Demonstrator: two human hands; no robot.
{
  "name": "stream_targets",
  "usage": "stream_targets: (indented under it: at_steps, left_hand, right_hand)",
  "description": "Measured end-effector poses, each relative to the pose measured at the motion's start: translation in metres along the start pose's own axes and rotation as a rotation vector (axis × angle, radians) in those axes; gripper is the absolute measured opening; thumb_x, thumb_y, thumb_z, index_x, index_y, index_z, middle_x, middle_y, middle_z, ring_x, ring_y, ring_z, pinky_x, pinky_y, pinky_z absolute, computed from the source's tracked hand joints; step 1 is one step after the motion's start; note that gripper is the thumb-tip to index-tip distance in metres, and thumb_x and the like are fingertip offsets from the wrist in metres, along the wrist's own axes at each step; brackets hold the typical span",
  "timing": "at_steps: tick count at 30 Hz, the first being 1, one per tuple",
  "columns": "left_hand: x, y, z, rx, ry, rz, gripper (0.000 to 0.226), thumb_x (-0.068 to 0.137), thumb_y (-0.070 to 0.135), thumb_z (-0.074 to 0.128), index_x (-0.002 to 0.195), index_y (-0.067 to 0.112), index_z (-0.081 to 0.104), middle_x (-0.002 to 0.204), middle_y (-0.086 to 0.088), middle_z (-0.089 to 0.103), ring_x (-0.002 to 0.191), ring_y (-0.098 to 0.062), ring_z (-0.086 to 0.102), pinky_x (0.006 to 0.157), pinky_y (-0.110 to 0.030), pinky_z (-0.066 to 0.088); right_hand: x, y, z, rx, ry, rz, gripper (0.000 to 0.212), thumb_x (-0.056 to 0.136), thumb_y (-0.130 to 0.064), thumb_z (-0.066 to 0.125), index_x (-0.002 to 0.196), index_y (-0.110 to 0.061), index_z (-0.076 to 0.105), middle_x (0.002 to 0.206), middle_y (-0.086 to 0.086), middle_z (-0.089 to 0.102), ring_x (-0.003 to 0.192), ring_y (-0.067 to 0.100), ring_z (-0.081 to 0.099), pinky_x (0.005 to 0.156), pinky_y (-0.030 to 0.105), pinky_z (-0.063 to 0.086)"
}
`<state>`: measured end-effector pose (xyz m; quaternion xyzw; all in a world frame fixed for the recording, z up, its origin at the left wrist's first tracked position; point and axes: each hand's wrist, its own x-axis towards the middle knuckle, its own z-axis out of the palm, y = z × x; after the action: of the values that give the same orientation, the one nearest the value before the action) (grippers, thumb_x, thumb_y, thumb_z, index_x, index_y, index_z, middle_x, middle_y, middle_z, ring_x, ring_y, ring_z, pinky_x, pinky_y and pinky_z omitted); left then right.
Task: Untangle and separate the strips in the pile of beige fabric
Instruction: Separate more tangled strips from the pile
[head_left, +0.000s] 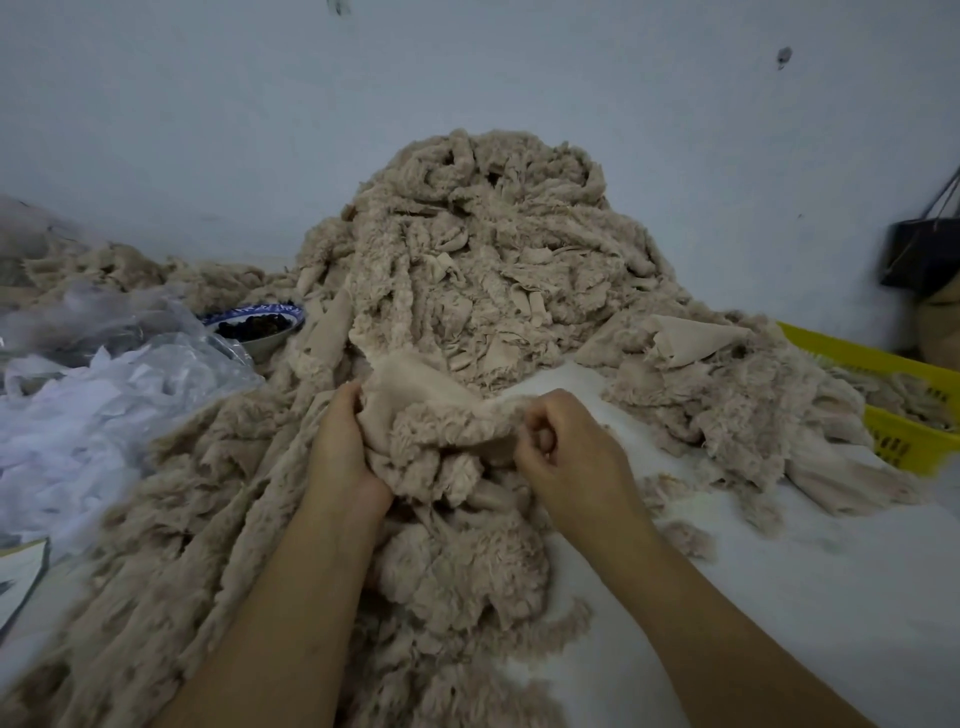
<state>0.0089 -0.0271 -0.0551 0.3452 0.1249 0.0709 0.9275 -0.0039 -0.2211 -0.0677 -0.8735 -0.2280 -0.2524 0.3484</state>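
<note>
The pale wall (208, 130) is backing a white surface (779, 597). My left hand (340, 447) and right hand (566, 447) are curling fingers tight on one strip (441, 415), lying crosswise between them; the pile (483, 249) is rising just beyond, toward the far edge.

A textile workshop: heaped fabric strips (483, 249), yellow crate (904, 431), bare wall (208, 104).

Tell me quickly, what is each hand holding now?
Left hand: grips the beige fabric strip.
Right hand: closed, pinches the same strip.
</note>
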Motion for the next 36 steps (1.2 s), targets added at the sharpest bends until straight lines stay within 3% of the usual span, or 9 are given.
stream_targets:
  at_steps: [4, 10, 16, 20, 22, 24, 29, 33, 36]
  left_hand:
    - [0.004, 0.001, -0.005, -0.035, -0.030, -0.038, 0.060, 0.102, 0.039, 0.043, 0.068, 0.006, 0.080, 0.081, -0.016, 0.076, 0.063, -0.029, 0.074, 0.043, -0.037, 0.056]
    - [0.001, -0.001, -0.004, 0.011, -0.098, -0.082, 0.043, 0.100, 0.034, 0.047, 0.087, 0.006, 0.078, 0.087, -0.016, 0.073, 0.067, -0.026, 0.074, 0.056, -0.036, 0.060]
    - [-0.011, -0.002, 0.003, -0.037, -0.234, -0.234, 0.040, 0.079, 0.033, 0.073, 0.116, 0.018, 0.072, 0.109, -0.004, 0.069, 0.112, -0.023, 0.066, 0.097, -0.041, 0.053]
    - [-0.008, 0.003, 0.001, -0.020, -0.125, -0.154, 0.043, 0.077, 0.054, 0.072, 0.105, 0.023, 0.077, 0.110, -0.003, 0.071, 0.105, -0.022, 0.069, 0.095, -0.042, 0.053]
    - [-0.007, 0.005, 0.001, 0.013, -0.094, -0.113, 0.039, 0.081, 0.056, 0.067, 0.060, 0.023, 0.070, 0.070, 0.002, 0.068, 0.068, -0.015, 0.070, 0.069, -0.031, 0.059]
    - [-0.008, 0.005, 0.004, 0.205, -0.099, -0.130, 0.050, 0.086, 0.049, 0.065, 0.046, 0.020, 0.058, 0.053, 0.002, 0.058, 0.050, -0.014, 0.061, 0.053, -0.024, 0.055]
    - [-0.021, -0.012, 0.011, 0.939, -0.256, -0.048, 0.030, 0.086, 0.042, 0.069, 0.065, 0.021, 0.075, 0.075, -0.001, 0.074, 0.069, -0.013, 0.068, 0.067, -0.024, 0.054]
    - [-0.026, -0.016, 0.019, 1.069, -0.297, 0.076, 0.048, 0.070, 0.074, 0.060, 0.091, 0.033, 0.074, 0.088, 0.020, 0.074, 0.086, 0.002, 0.069, 0.074, -0.015, 0.050]
    - [-0.026, -0.015, 0.016, 1.061, -0.419, -0.008, 0.063, 0.064, 0.077, 0.061, 0.093, 0.024, 0.076, 0.091, 0.013, 0.076, 0.088, -0.002, 0.071, 0.077, -0.013, 0.050]
  right_hand:
    - [-0.012, -0.004, 0.006, 0.010, -0.485, -0.115, 0.035, 0.099, -0.038, 0.054, 0.070, -0.019, 0.048, 0.065, -0.006, 0.047, 0.057, 0.008, 0.043, 0.057, 0.027, 0.037]
    - [-0.007, 0.000, 0.002, 0.230, -0.361, 0.374, 0.068, 0.081, -0.079, 0.022, 0.063, -0.015, 0.037, 0.066, 0.008, 0.047, 0.061, 0.019, 0.045, 0.062, 0.033, 0.033]
    - [-0.002, 0.012, 0.012, 0.147, -0.373, 0.510, 0.037, 0.098, -0.049, 0.051, 0.077, -0.018, 0.047, 0.069, -0.002, 0.050, 0.057, 0.012, 0.043, 0.053, 0.027, 0.033]
    - [-0.003, 0.018, 0.011, 0.541, -0.159, 0.625, 0.022, 0.097, -0.028, 0.055, 0.078, -0.021, 0.049, 0.071, -0.001, 0.054, 0.064, 0.015, 0.053, 0.061, 0.032, 0.042]
    - [0.003, 0.021, 0.004, 0.905, 0.017, 0.701, 0.020, 0.098, -0.019, 0.054, 0.079, -0.018, 0.051, 0.076, 0.001, 0.057, 0.072, 0.017, 0.057, 0.068, 0.035, 0.047]
    - [0.008, 0.024, -0.002, 1.278, 0.062, 0.699, 0.009, 0.098, -0.015, 0.053, 0.089, -0.012, 0.053, 0.086, 0.007, 0.058, 0.080, 0.017, 0.058, 0.074, 0.033, 0.051]
    - [0.011, 0.023, -0.015, 1.697, 0.041, 0.719, 0.037, 0.096, -0.020, 0.048, 0.128, -0.003, 0.055, 0.110, 0.011, 0.071, 0.098, 0.021, 0.068, 0.085, 0.033, 0.057]
    - [0.012, 0.021, -0.019, 1.758, 0.037, 0.702, 0.040, 0.090, -0.019, 0.049, 0.124, -0.001, 0.058, 0.105, 0.013, 0.071, 0.094, 0.023, 0.069, 0.086, 0.033, 0.057]
    - [0.012, 0.020, -0.019, 1.729, -0.025, 0.661, 0.047, 0.082, -0.023, 0.051, 0.122, 0.000, 0.062, 0.110, 0.016, 0.071, 0.101, 0.027, 0.069, 0.094, 0.040, 0.053]
